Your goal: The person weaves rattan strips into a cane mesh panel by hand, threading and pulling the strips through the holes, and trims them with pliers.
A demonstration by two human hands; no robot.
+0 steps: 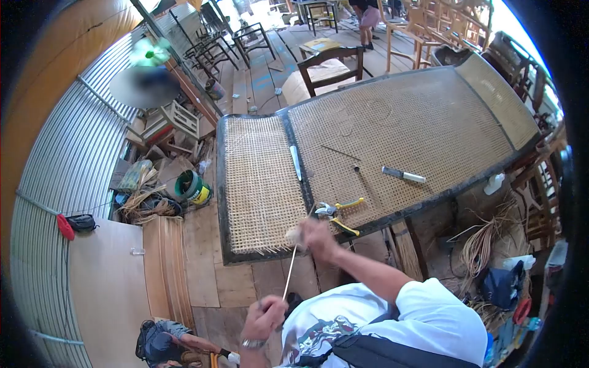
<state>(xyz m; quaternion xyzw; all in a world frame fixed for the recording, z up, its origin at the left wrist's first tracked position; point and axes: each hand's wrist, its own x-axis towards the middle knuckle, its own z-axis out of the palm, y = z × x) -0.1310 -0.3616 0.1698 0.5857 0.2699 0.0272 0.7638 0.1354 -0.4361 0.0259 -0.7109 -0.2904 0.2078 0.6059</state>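
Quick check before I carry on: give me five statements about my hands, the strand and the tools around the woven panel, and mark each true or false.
1. The left hand and the right hand both hold the pale strand. True.
2. The yellow-handled shears are in the right hand's grip. False: they lie on the woven panel, just beyond that hand.
3. The green bucket stands on the floor, left of the panel. True.
4. The watch is on the right wrist. False: it is on the left.
5. The long narrow blade lies on the floor. False: it lies on the panel.
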